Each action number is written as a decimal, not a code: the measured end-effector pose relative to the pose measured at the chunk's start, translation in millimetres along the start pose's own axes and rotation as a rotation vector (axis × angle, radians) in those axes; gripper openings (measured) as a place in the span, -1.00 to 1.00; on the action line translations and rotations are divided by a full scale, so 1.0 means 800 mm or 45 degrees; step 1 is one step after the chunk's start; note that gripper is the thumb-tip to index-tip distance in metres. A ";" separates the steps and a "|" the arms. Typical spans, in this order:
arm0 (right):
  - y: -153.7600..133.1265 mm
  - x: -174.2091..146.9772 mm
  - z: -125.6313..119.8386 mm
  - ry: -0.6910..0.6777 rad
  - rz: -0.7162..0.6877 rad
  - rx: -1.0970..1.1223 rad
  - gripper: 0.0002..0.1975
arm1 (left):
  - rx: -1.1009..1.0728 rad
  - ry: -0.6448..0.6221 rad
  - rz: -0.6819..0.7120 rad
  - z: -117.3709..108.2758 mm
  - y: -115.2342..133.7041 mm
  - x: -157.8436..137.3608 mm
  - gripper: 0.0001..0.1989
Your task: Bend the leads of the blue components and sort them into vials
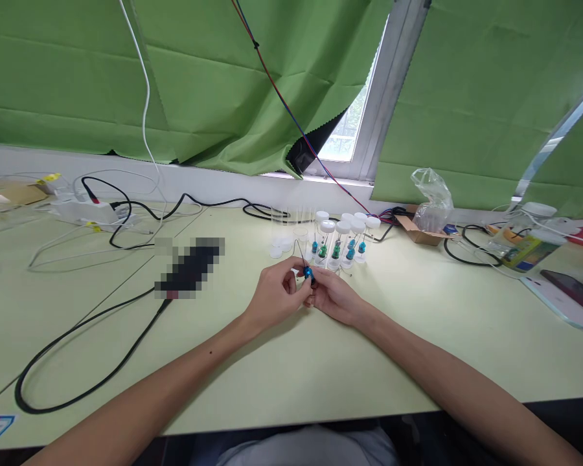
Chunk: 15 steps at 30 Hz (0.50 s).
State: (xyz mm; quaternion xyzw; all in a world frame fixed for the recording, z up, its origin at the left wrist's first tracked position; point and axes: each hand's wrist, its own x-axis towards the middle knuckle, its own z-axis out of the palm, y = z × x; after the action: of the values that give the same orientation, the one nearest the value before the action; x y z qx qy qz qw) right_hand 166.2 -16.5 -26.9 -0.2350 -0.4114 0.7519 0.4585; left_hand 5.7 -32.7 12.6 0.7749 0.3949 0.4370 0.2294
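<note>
Fingertips of the left hand (273, 291) and the right hand (337, 296) are clamped together on a small blue piece (308, 273), held over the middle of the bench (393, 362), between its near edge and its far edge by the wall (208, 180). A thin bent wire (300, 252) rises from it or right behind it; which, I cannot tell. The piece looks light, hard and smooth, so it may twist or slip; grip it by its body, since the wire would probably bend. Just beyond the hands, white-capped clear tubes (342, 230) show similar blue and green pieces (336, 250); a cardboard box (420, 237) sits near the far edge.
</note>
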 end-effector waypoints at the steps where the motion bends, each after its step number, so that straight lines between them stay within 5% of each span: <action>1: 0.000 0.000 0.000 -0.001 0.002 -0.006 -0.75 | 0.000 0.007 -0.001 0.000 0.000 0.000 -0.84; 15: -0.002 -0.003 0.002 -0.006 -0.015 -0.027 -0.76 | -0.009 0.017 -0.009 -0.001 0.001 0.000 -0.83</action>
State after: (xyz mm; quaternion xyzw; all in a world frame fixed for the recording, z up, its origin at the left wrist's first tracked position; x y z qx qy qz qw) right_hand 166.7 -18.7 -24.3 -0.2355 -0.4218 0.7454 0.4594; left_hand 5.4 -33.0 13.3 0.7697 0.3976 0.4429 0.2309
